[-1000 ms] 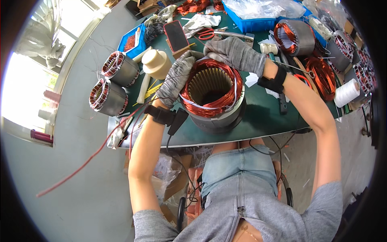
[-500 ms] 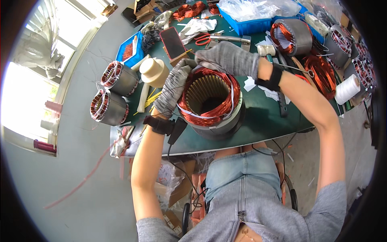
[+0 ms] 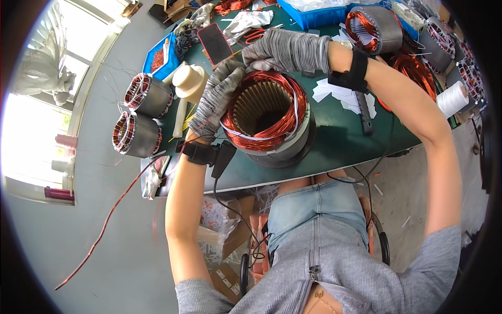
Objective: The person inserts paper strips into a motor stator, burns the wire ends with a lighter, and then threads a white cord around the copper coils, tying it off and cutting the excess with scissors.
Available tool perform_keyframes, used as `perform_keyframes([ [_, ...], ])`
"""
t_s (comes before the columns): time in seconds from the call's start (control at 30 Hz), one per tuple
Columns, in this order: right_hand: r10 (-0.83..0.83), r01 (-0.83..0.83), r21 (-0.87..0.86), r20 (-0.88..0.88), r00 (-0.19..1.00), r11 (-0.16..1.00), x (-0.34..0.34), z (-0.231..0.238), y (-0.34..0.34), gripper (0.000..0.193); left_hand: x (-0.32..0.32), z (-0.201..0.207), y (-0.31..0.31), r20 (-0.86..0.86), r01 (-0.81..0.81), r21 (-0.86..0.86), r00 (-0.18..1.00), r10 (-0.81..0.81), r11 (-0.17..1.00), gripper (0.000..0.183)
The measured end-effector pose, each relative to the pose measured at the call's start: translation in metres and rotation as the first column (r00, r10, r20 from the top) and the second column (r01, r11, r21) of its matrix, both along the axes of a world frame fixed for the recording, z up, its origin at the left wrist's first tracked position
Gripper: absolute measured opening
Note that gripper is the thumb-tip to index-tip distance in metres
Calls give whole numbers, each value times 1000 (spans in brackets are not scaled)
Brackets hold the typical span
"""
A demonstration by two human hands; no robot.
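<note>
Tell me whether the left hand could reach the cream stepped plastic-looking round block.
Probably yes: the block stands just left of the grey-gloved left hand, with nothing visible between them. That hand is at the red copper wire coil, though, so it would likely need to come away first.

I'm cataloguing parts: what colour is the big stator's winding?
The winding is coppery red, showing best in the head view.

The gloved left hand (image 3: 217, 97) rests against the left side of the copper wire (image 3: 256, 142) ringing the top of an upright metal cylinder (image 3: 285, 156). The gloved right hand (image 3: 274, 49) is at the far rim, beside the left fingertips; its grip is apparently hidden by the glove. The cylinder stands on a green table (image 3: 348, 152). A phone (image 3: 215, 44) lies beyond the left hand.
</note>
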State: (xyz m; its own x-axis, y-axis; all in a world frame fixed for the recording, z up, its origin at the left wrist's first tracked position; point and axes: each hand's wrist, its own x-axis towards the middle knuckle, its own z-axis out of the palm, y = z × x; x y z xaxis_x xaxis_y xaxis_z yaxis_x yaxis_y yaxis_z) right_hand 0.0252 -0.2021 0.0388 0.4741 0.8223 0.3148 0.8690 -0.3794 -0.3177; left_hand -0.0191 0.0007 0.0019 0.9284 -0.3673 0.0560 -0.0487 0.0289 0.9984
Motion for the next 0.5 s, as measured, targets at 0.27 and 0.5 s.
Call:
perform_keyframes([
  [0.27,-108,79,-114,-273,956,990,2,9,-4,17,6,4,-1,-8,41,106,999,-40,994,20],
  [0.5,1,28,74,-363,932,997,20,-18,-22,17,-5,12,-15,-28,-37,98,999,40,994,22],
])
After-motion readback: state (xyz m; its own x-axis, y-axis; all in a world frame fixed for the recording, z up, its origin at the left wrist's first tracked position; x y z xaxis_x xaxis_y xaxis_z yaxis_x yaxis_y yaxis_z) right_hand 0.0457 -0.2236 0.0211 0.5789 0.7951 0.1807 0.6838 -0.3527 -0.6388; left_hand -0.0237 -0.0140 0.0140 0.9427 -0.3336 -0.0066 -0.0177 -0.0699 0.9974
